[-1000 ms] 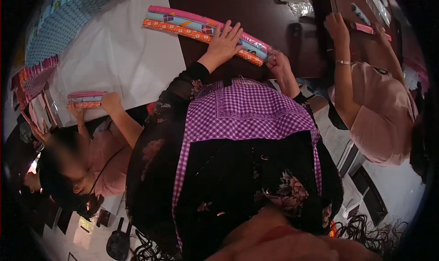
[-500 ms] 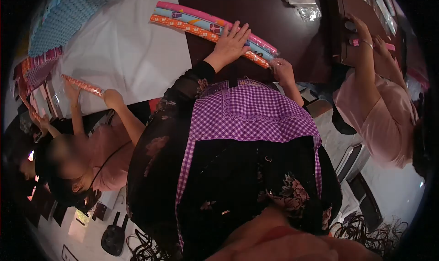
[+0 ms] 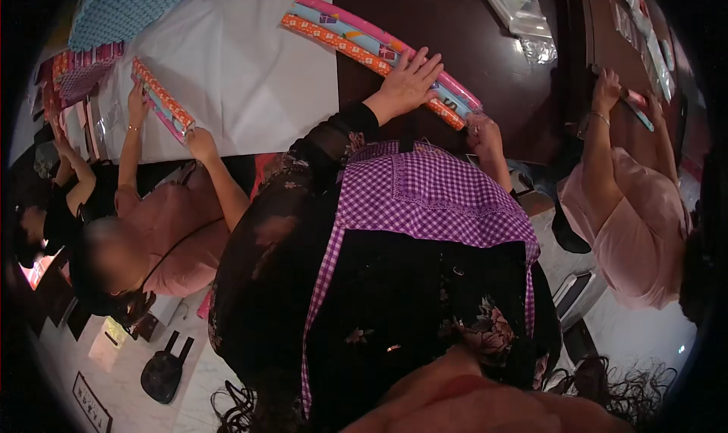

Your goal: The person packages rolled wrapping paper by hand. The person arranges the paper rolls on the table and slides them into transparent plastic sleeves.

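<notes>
Three rolls of wrapping paper lie side by side at a slant on the table: a pink roll (image 3: 356, 22), a light blue roll (image 3: 358, 36) with gift prints and an orange patterned roll (image 3: 334, 42). My left hand (image 3: 409, 83) rests flat across them with its fingers stretched out, hiding part of their middle. At their near right end, my right hand (image 3: 485, 133) is closed, pinching the end of the clear plastic wrapper (image 3: 475, 119) around the rolls. Its fingertips are partly hidden.
A white cloth (image 3: 250, 69) covers the table's left part; the dark tabletop (image 3: 455, 23) is at right. Clear plastic sleeves (image 3: 523, 16) lie at the back. Co-workers on both sides handle rolls (image 3: 163, 95). Stacked rolls (image 3: 129, 12) stand far left.
The view has shifted, so the rolls and my hands appear farther right. My left hand stays flat on them and my right hand stays at their end. The left co-worker's rolls have turned.
</notes>
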A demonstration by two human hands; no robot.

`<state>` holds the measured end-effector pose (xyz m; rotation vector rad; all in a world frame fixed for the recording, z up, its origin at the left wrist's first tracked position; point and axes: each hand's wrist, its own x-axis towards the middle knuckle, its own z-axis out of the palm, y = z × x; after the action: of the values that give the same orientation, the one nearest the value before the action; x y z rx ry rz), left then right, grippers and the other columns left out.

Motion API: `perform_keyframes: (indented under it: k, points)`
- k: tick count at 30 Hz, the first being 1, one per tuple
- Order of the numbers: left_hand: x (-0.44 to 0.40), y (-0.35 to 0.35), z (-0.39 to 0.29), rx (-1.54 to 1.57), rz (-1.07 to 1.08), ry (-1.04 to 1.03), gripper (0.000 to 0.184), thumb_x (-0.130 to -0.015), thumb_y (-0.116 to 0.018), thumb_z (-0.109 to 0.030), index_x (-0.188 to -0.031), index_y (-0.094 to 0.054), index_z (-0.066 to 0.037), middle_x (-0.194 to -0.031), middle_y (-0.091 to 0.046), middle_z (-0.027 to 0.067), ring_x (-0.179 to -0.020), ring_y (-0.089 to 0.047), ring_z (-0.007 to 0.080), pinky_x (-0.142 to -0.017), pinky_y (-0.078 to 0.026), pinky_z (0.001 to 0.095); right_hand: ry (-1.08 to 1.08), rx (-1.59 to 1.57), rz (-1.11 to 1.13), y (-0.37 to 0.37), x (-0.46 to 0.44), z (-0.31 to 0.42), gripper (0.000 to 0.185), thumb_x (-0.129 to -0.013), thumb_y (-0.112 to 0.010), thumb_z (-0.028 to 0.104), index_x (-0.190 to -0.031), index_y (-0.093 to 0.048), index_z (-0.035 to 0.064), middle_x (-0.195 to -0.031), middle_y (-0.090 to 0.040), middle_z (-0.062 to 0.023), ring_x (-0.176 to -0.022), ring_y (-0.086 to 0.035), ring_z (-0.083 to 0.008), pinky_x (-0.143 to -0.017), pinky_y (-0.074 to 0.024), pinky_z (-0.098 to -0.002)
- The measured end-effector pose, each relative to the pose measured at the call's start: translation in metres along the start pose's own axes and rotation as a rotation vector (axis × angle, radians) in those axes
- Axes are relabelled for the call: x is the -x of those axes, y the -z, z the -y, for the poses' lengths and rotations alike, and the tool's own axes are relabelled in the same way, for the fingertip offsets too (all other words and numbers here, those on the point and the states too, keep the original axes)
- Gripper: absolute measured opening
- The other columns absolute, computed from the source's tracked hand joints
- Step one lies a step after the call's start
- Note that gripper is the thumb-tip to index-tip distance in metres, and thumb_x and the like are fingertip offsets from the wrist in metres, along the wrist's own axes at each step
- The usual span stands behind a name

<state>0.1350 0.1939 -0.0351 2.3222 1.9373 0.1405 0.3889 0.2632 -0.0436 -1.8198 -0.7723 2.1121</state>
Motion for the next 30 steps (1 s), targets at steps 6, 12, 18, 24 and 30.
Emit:
perform_keyframes:
  k: [6, 12, 18, 24, 30]
  points:
    - [0.001, -0.003, 0.0, 0.021, -0.046, 0.002, 0.067, -0.096, -0.047, -0.048, -0.146, -0.036, -0.006, -0.155, -0.029, 0.0114, -0.145, -0.021, 0.034, -0.115, -0.017, 0.0547, -0.107, -0.15, 0.139, -0.001, 0.0, 0.002, 0.009, -0.086, -0.064, 0.014, -0.084, -0.056, 0.0103, -0.057, -0.042, 0.0033, -0.042, -0.031, -0.0082, -0.038, -0.0249, -0.0264]
    - [0.0, -0.007, 0.0, 0.048, -0.179, -0.012, 0.064, -0.091, -0.053, -0.047, -0.139, -0.046, -0.005, -0.148, -0.041, 0.0116, -0.14, -0.03, 0.035, -0.113, -0.021, 0.0542, 0.029, -0.101, 0.122, -0.001, 0.019, -0.004, 0.011, -0.091, -0.063, 0.018, -0.088, -0.058, 0.0099, -0.056, -0.043, 0.004, -0.042, -0.032, -0.0078, -0.039, -0.0263, -0.0255]
    - [0.0, -0.008, -0.003, 0.035, -0.17, -0.008, 0.064, -0.092, -0.053, -0.047, -0.14, -0.046, -0.005, -0.148, -0.04, 0.0117, -0.14, -0.029, 0.0347, -0.113, -0.02, 0.0535, 0.081, 0.122, -0.049, -0.012, 0.03, 0.005, 0.019, -0.091, -0.056, 0.018, -0.074, -0.053, 0.0112, -0.054, -0.037, 0.0046, -0.045, -0.031, -0.0084, -0.042, -0.0232, -0.0265]
    - [0.0, -0.006, -0.002, 0.056, -0.131, 0.003, 0.062, -0.094, -0.05, -0.044, -0.142, -0.043, -0.005, -0.151, -0.036, 0.0115, -0.142, -0.026, 0.0345, -0.115, -0.017, 0.0524, 0.075, -0.044, 0.147, -0.003, 0.012, 0.0, 0.011, -0.089, -0.063, 0.015, -0.082, -0.059, 0.0074, -0.06, -0.046, 0.0025, -0.045, -0.036, -0.0103, -0.042, -0.0264, -0.0272]
    - [-0.002, 0.002, 0.001, -0.031, 0.044, -0.002, 0.064, -0.1, -0.039, -0.046, -0.148, -0.032, -0.006, -0.157, -0.026, 0.0107, -0.145, -0.02, 0.0322, -0.115, -0.016, 0.0525, 0.052, 0.12, 0.011, -0.014, 0.029, 0.006, 0.019, -0.093, -0.061, 0.021, -0.086, -0.064, 0.0033, -0.065, -0.052, 0.0012, -0.052, -0.042, -0.0095, -0.047, -0.0303, -0.0275]
